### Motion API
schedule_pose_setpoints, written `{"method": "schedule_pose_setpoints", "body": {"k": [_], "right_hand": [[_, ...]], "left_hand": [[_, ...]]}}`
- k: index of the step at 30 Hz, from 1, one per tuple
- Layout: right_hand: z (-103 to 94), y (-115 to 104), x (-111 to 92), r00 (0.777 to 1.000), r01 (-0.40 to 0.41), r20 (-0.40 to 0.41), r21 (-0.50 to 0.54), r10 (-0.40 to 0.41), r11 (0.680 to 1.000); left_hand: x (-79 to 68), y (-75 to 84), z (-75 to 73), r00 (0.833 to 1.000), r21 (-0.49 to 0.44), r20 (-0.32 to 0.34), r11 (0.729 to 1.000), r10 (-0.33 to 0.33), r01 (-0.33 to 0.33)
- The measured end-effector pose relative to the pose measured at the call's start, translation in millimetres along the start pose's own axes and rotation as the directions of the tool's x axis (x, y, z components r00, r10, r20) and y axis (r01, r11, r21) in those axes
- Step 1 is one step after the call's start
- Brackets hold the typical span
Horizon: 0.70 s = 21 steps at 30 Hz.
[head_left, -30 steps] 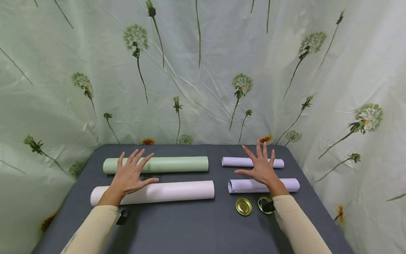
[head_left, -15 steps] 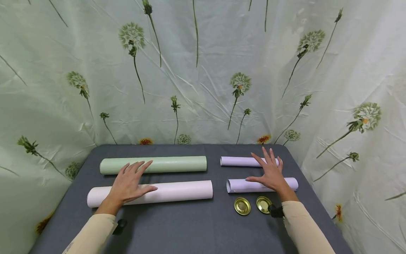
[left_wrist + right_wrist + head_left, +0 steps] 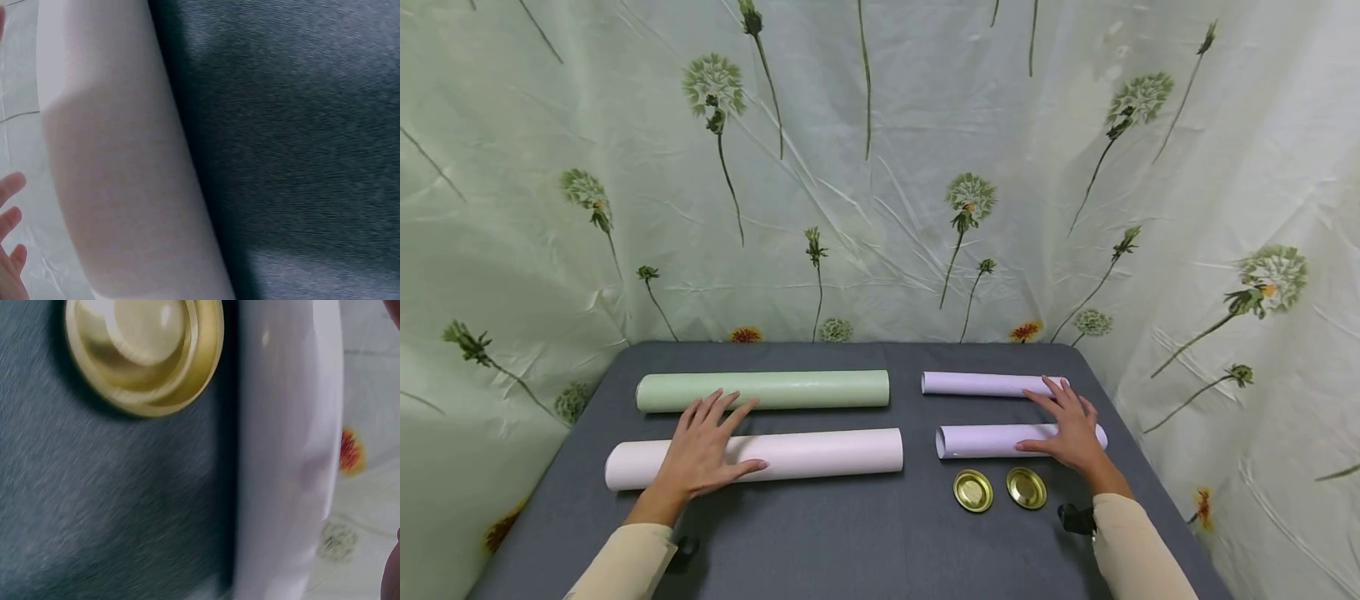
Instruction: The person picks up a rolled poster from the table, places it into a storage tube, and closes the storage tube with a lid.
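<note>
A pale pink roll (image 3: pixel 835 452) lies across the left front of the table. My left hand (image 3: pixel 703 454) is over its left half with spread fingers, and whether it touches the roll I cannot tell. The pink roll (image 3: pixel 125 175) fills much of the left wrist view; a few fingertips show at the edge. On the right, a lilac paper roll (image 3: pixel 977 442) lies under my right hand (image 3: pixel 1070 435), whose thumb and fingers are apart. That hand's fingertips overlap a thinner lilac roll (image 3: pixel 970 383) behind. Contact there is unclear too.
Behind the pink roll lies a light green roll (image 3: pixel 820 388). Two shallow gold dishes or lids (image 3: pixel 973 491) sit in front of the lilac rolls; one gold dish (image 3: pixel 144 350) shows in the right wrist view. A flower-printed curtain (image 3: pixel 895 208) hangs behind the grey table (image 3: pixel 820 542).
My right hand has moved right and toward me, from above the two lilac rolls to over the front one's right part. My left hand has come slightly lower and nearer. The rolls stay put.
</note>
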State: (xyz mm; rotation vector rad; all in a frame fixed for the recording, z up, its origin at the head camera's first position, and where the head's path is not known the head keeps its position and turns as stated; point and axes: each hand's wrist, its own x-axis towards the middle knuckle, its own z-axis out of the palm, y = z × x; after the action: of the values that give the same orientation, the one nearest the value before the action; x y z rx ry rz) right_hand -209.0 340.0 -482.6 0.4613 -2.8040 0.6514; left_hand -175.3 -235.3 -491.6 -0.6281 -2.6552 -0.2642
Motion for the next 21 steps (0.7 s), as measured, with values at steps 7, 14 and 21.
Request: {"method": "schedule_pose_setpoints", "body": {"k": [7,14,21], "right_hand": [[-1.9,16,-16,0.995,-0.096,0.037,0.000,0.096,0.995],[-0.2,30,-24,0.993,-0.109,0.041,0.013,0.108,0.994],[7.0,40,-28,0.982,-0.161,0.104,0.007,0.160,0.987]], "left_hand": [[-8.9,-3.5,6.4,1.000,-0.009,0.026,1.000,0.001,-0.001],[-16.6,-7.2,10.4,1.000,-0.006,0.026,1.000,0.014,-0.013],[-24.4,-9.4,13.5,0.997,0.001,0.070,1.000,-0.020,0.020]]}}
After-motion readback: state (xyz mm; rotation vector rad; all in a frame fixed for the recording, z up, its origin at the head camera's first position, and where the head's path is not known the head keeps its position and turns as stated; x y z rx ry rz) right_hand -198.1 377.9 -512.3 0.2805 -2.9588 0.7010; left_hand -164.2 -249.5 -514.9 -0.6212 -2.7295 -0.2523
